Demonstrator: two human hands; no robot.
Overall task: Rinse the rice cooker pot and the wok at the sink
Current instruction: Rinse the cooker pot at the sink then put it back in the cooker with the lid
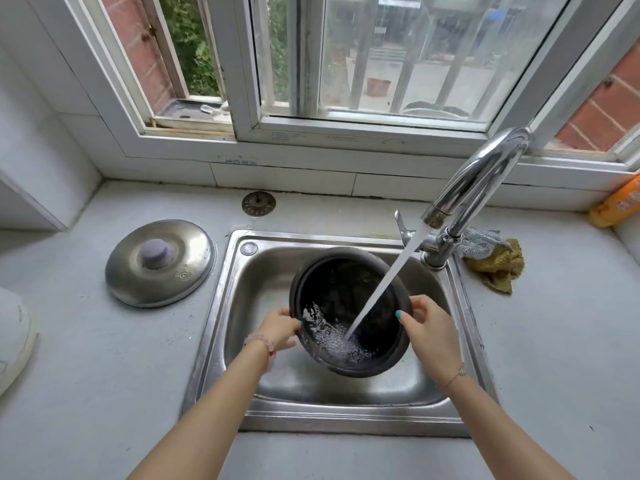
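Gripping one black pot [349, 299] by its rim, two hands, left [278, 329] and right [427, 329], fingers curled.

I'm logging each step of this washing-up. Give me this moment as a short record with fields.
pot: black rice cooker pot, tilted, held in the sink
left hand: grips the pot's left rim
right hand: grips the right rim, thumb inside
water: stream from the faucet runs into the pot
counter, left: metal lid, drain strainer
counter, right: yellow cloth by the faucet
wok: not in view
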